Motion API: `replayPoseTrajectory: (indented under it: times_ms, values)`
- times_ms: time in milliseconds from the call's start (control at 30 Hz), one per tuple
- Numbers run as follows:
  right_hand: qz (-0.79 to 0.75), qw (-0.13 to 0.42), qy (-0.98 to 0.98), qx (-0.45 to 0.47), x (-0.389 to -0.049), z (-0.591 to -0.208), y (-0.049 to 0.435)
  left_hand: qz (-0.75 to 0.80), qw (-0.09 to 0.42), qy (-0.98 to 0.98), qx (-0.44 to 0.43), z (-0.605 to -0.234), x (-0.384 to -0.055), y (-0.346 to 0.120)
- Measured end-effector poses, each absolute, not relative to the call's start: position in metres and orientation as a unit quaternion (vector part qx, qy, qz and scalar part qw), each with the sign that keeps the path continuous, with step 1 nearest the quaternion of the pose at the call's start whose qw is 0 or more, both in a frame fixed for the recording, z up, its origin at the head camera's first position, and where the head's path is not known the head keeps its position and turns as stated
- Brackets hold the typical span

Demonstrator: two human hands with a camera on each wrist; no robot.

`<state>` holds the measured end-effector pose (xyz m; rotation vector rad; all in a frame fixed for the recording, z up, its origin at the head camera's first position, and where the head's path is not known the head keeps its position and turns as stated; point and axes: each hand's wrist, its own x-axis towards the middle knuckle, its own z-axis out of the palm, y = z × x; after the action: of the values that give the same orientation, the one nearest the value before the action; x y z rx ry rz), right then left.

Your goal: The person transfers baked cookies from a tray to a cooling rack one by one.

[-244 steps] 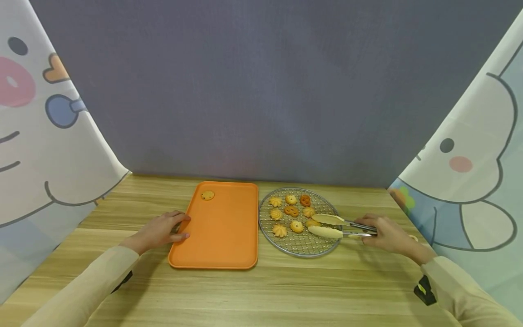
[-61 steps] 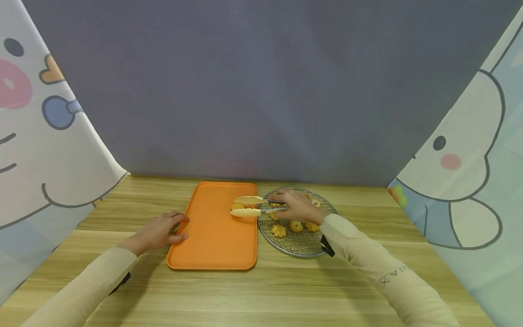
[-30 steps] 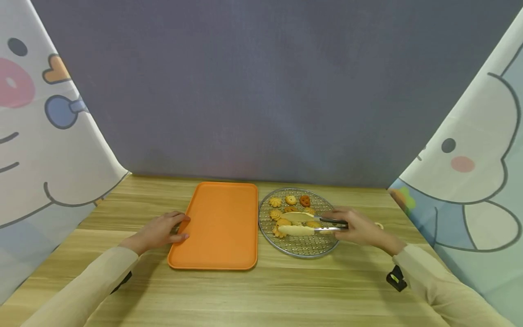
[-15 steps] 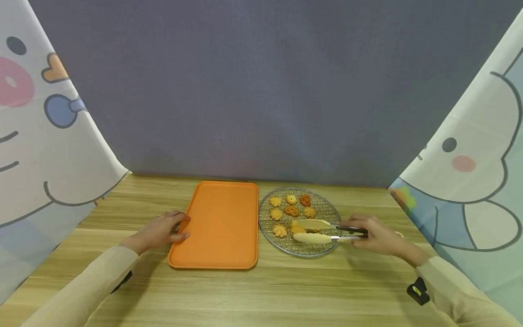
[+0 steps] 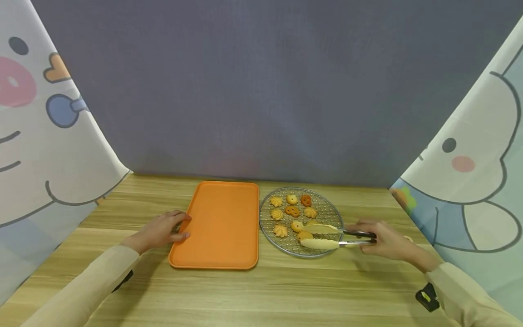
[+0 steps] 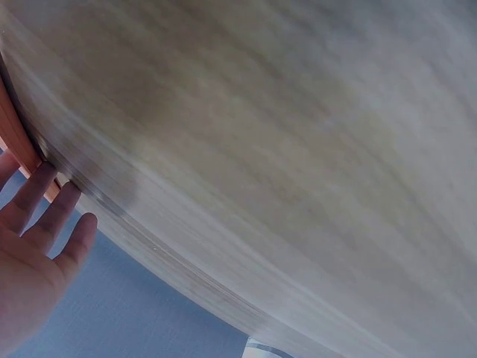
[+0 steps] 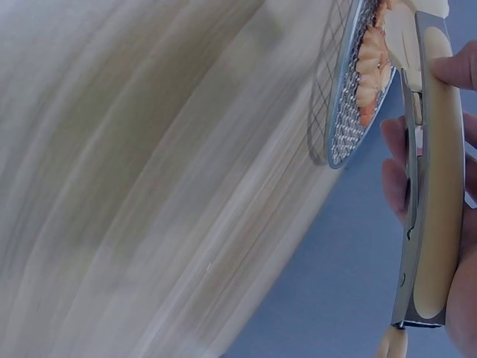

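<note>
My right hand (image 5: 386,240) grips a pair of metal tongs (image 5: 357,234) with cream tips, thumb on one arm and fingers on the other. Both tips hang low over the front of the round wire rack (image 5: 294,255). A round cookie (image 5: 305,236) sits at the tip ends; whether they still squeeze it, I cannot tell. In the right wrist view the tongs (image 7: 440,179) fill the right side, beside the rack's edge. My left hand (image 5: 159,231) touches the left rim of the orange tray (image 5: 216,227); in the left wrist view its fingers (image 6: 56,216) are nearly straight.
Several cookies lie on the rack, among them flower-shaped (image 5: 280,230), swirled (image 5: 276,214) and pretzel-shaped (image 5: 292,210) ones. Tray and rack stand close side by side on the wooden table (image 5: 261,295). A grey backdrop (image 5: 261,91) rises behind the table.
The round cookie, earlier on the orange tray, was picked up with the tongs and carried right to the rack's front. Since then the right hand drew back slightly right. The left hand stayed put.
</note>
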<state>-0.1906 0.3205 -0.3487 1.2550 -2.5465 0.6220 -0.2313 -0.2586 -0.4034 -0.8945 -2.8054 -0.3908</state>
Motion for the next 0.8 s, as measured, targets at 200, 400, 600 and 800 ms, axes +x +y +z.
replayPoseTrajectory:
  times_ms: [200,400,600,800]
  values:
    - [0.209,0.112,-0.874,0.424,-0.1901,-0.3518,0.3223,-0.132,0.079,-0.944,-0.291,-0.4049,-0.2332,-0.2594]
    - [0.207,0.099,-0.881,0.414,-0.1892,-0.3534,0.3239,-0.129,0.076,-0.945,-0.291,-0.4055,-0.2336,-0.2599]
    - [0.221,0.096,-0.878,0.414,-0.1895,-0.3513,0.3236,-0.133,0.075,-0.944,-0.291,-0.4045,-0.2325,-0.2595]
    - [0.258,0.097,-0.868,0.412,-0.1926,-0.3498,0.3254,-0.135,0.077,-0.943,-0.294,-0.4024,-0.2307,-0.2597]
